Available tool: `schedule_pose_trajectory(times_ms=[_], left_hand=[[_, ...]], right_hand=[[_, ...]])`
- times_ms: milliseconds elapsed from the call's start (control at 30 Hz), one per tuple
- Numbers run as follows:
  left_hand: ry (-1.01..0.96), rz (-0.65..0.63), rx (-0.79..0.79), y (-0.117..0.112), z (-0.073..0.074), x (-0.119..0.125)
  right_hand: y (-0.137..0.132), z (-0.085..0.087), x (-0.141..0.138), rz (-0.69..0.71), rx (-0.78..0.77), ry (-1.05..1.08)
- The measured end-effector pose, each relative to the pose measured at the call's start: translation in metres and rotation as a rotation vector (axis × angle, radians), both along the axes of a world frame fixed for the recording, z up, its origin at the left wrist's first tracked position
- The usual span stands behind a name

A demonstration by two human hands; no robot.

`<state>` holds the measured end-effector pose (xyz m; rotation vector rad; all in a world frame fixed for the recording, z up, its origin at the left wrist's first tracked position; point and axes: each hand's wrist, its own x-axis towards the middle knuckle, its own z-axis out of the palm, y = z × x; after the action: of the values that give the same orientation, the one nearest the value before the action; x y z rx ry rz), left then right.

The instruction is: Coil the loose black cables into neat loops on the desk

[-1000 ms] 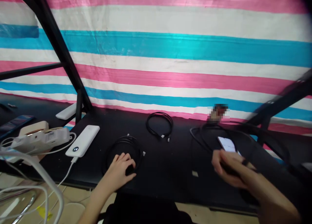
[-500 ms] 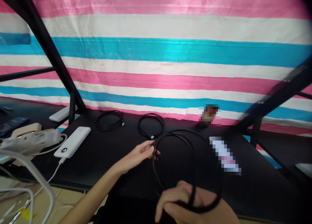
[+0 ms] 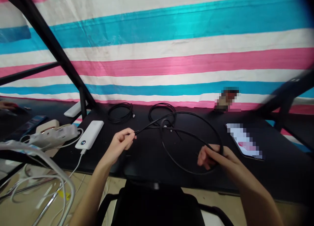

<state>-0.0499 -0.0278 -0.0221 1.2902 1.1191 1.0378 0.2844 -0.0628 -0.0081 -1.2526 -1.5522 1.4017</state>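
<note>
A long black cable (image 3: 188, 116) hangs in a wide loop above the black table (image 3: 152, 154). My left hand (image 3: 120, 143) pinches one end of it, fingers closed, at centre left. My right hand (image 3: 216, 157) grips the loop at its lower right, fingers curled round the cable. The loop spans the gap between both hands and lifts off the tabletop.
Two coiled black cables (image 3: 120, 112) (image 3: 162, 110) lie at the table's back edge. A white power bank (image 3: 89, 139) with a white lead, a power strip (image 3: 52, 137) and a phone (image 3: 244, 142) rest on the table. Black frame bars (image 3: 52, 44) cross left and right. A black chair (image 3: 157, 203) sits below.
My left hand left a coiled cable at the back and took the long cable's end. My right hand rose with the loop, which is now stretched between both hands.
</note>
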Motion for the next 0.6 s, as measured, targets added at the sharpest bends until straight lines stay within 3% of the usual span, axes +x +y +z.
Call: schedule_pose_trajectory(times_ms=[133, 267, 433, 600], left_hand=[[0.287, 0.058, 0.096, 0.0, 0.003, -0.023], [0.424, 0.058, 0.146, -0.002, 0.004, -0.034], [0.363, -0.036, 0.098, 0.001, 0.001, -0.035], [0.381, 0.062, 0.146, 0.006, -0.004, -0.024]], right_hand=[[0.006, 0.007, 0.012, -0.075, 0.14, -0.154], [0.011, 0.014, 0.017, -0.172, 0.225, -0.212], [0.016, 0.01, 0.019, -0.235, 0.334, -0.208], [0.014, 0.004, 0.02, -0.22, 0.313, -0.201]])
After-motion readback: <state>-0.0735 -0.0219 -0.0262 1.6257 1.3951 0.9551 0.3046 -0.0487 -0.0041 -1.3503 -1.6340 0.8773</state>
